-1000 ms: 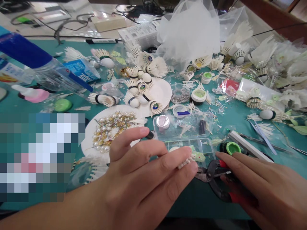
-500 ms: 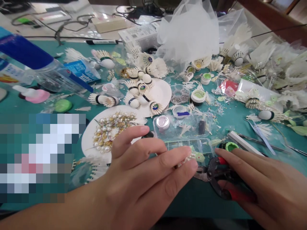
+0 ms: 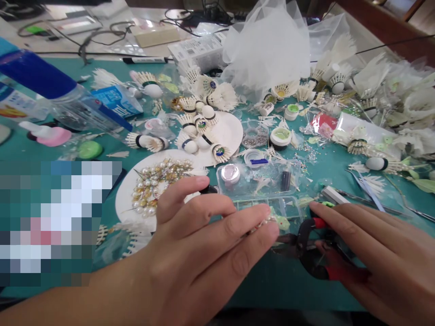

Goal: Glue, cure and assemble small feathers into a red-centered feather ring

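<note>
My left hand (image 3: 204,249) reaches in from the lower left, its thumb and fingers pinched on a small shuttlecock piece (image 3: 269,219). Only a bit of pale ribbing shows between the fingertips; the rest is hidden. Beside the fingertips is a light green petal-like scrap (image 3: 282,222) with red dots. On the right, my right hand (image 3: 384,249) is wrapped round red-handled pruning shears (image 3: 307,249). Their jaws point left, close to my left fingertips, and look blurred. A clear compartment box (image 3: 251,203) lies just beyond my left fingers.
White plates (image 3: 234,131) hold shuttlecocks and a bundle of pearl and gold beads (image 3: 146,185). Tweezers (image 3: 372,192) lie at the right. Small pots of green paste (image 3: 280,136), a blue-capped bottle (image 3: 64,90), and white tulle (image 3: 268,45) crowd the green mat.
My right hand and the shears have shifted slightly to the right, away from my left fingertips, covering more of the green pot. My left hand has hardly moved.
</note>
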Motion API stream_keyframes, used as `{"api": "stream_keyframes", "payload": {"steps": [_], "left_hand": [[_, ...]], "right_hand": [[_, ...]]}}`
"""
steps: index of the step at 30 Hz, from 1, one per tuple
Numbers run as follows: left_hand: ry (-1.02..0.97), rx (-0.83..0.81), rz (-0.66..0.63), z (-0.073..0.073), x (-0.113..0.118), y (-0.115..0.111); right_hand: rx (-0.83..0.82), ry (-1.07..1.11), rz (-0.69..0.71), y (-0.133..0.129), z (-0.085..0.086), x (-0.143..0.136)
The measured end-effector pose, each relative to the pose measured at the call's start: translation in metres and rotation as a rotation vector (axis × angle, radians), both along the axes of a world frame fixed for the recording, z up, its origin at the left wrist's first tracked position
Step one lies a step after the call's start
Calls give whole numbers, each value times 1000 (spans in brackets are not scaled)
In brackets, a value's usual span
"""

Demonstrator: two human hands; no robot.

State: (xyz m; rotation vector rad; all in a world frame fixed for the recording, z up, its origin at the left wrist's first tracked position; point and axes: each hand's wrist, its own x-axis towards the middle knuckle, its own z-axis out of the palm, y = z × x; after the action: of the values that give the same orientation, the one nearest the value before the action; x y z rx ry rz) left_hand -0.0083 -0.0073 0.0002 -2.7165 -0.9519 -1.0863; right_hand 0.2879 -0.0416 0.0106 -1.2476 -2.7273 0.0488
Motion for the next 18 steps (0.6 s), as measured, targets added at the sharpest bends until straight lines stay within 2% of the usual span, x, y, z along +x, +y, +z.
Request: {"api": "stream_keyframes", "payload": {"steps": [5,9,18], "left_hand": [[60,0,-20,2,-2,0],[85,-74,-25,7,-3,-2],[121,-66,-56,8,-5,-2]], "right_hand": [[50,-39,7,1,1,1],[66,-100,23,1,2,2],[142,-36,45,0,-8,8]]}}
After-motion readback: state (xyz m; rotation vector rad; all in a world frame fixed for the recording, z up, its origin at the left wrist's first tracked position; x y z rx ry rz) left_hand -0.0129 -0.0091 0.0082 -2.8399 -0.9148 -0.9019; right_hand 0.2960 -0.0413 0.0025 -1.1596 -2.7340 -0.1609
